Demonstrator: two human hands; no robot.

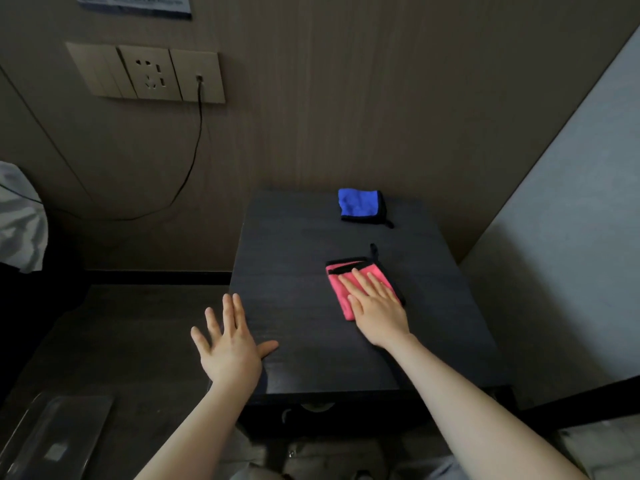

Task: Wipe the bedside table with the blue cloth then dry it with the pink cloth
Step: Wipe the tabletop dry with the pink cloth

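The dark bedside table (298, 258) fills the middle of the head view. A folded blue cloth (360, 204) with black trim lies near its back edge, untouched. Closer to me, a pink cloth (341, 291) with black trim lies flat on the tabletop. My right hand (375, 308) presses on the pink cloth with straight fingers, covering its right half. My left hand (230, 344) is spread flat at the table's left edge, thumb on the tabletop, fingers reaching past the edge.
A wall socket panel (149, 74) with a black cable (194, 150) plugged in sits on the wooden wall at the left. A pale wall (571, 237) borders the table's right side. A clear plastic lid or box (52, 434) lies on the floor at lower left.
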